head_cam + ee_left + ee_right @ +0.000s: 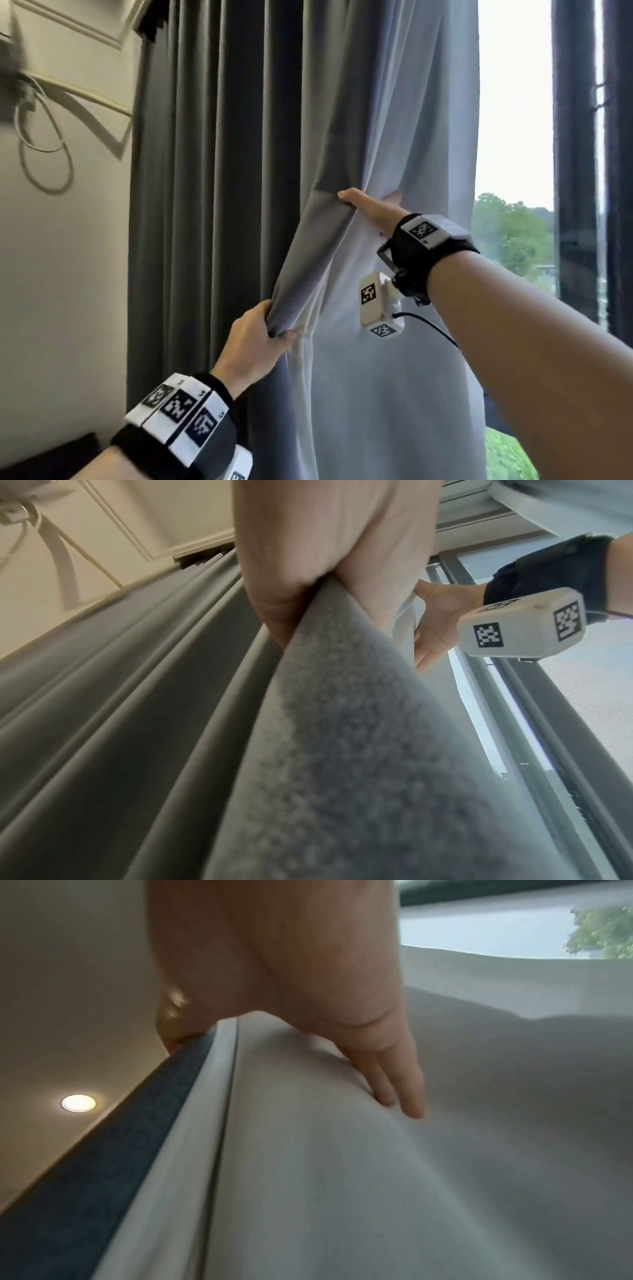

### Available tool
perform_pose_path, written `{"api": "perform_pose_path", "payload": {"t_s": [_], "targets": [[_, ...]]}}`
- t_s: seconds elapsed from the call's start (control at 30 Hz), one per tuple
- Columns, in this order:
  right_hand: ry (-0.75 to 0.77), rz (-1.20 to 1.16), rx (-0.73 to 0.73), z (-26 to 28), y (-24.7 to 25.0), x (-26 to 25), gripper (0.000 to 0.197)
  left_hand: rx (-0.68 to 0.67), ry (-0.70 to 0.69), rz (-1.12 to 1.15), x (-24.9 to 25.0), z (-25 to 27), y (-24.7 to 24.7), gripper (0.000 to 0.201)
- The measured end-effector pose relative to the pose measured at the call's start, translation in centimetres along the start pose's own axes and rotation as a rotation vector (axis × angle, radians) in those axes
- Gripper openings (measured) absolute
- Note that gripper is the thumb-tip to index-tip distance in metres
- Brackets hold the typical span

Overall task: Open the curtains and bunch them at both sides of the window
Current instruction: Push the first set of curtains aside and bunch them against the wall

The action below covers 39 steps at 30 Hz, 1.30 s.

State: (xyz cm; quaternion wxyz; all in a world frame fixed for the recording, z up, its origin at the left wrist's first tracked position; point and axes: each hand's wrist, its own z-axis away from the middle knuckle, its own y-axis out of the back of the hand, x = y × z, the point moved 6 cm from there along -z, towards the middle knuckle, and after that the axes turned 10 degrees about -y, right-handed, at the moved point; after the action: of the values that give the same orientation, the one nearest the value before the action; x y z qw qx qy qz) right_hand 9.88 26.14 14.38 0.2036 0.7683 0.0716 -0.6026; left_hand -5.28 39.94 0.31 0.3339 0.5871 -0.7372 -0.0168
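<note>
A grey curtain [212, 171] hangs in pleats at the left of the window [513, 137]. Its free edge is pulled left and shows a paler, backlit side [394, 377]. My left hand [274, 329] grips a gathered fold of that edge low down; in the left wrist view the fingers [274, 610] curl round the fabric [342, 750]. My right hand [363, 204] holds the same fold higher up, thumb in front and fingers hidden behind the cloth. The right wrist view has that hand [291, 974] straddling the curtain's hem [219, 1096].
A cream wall [61, 274] with trim and a hanging loop of cable [44, 144] lies to the left. A dark window frame [575, 171] stands at the right, with trees beyond the glass. Something dark [51, 455] sits low at the bottom left.
</note>
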Motion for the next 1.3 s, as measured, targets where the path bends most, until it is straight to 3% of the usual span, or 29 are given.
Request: {"api": "perform_pose_path", "payload": {"t_s": [0.23, 0.43, 0.6, 0.73, 0.83, 0.9, 0.97, 1.03, 1.2, 1.3], "targets": [[0.074, -0.202, -0.077, -1.0, -9.3, -2.7, 0.104, 0.058, 0.021, -0.021, -6.9, -1.0, 4.6, 0.024], [0.114, -0.288, -0.282, -1.0, -18.5, -5.0, 0.064, 0.182, -0.018, -0.079, -9.9, -1.2, 7.6, 0.020], [0.126, -0.285, -0.471, 0.0, -24.4, -7.4, 0.061, 0.129, -0.009, 0.140, -11.8, -1.5, 6.0, 0.063], [0.170, -0.223, -0.575, 0.3, -25.4, -8.1, 0.046, 0.225, 0.063, 0.078, -13.5, -2.6, 5.6, 0.085], [0.222, -0.118, -0.598, 0.0, -24.4, -7.7, 0.043, 0.273, 0.143, -0.032, -15.3, -4.0, 5.5, 0.072], [0.262, -0.046, -0.543, -0.5, -22.9, -7.3, 0.039, 0.275, 0.185, -0.083, -16.7, -5.1, 5.3, 0.049], [0.336, 0.032, -0.386, -1.7, -20.5, -6.9, 0.038, 0.267, 0.198, -0.135, -17.9, -6.1, 4.9, 0.035], [0.413, 0.047, -0.225, -3.2, -17.7, -6.6, 0.049, 0.264, 0.197, -0.171, -18.8, -6.9, 4.4, 0.033], [0.438, 0.065, 0.194, -8.1, -10.1, -4.6, 0.079, 0.256, 0.224, -0.179, -21.2, -9.1, 2.9, 0.035], [0.328, 0.102, 0.271, -11.2, -7.9, -2.5, 0.103, 0.248, 0.223, -0.153, -22.2, -9.9, 1.6, 0.035]]}}
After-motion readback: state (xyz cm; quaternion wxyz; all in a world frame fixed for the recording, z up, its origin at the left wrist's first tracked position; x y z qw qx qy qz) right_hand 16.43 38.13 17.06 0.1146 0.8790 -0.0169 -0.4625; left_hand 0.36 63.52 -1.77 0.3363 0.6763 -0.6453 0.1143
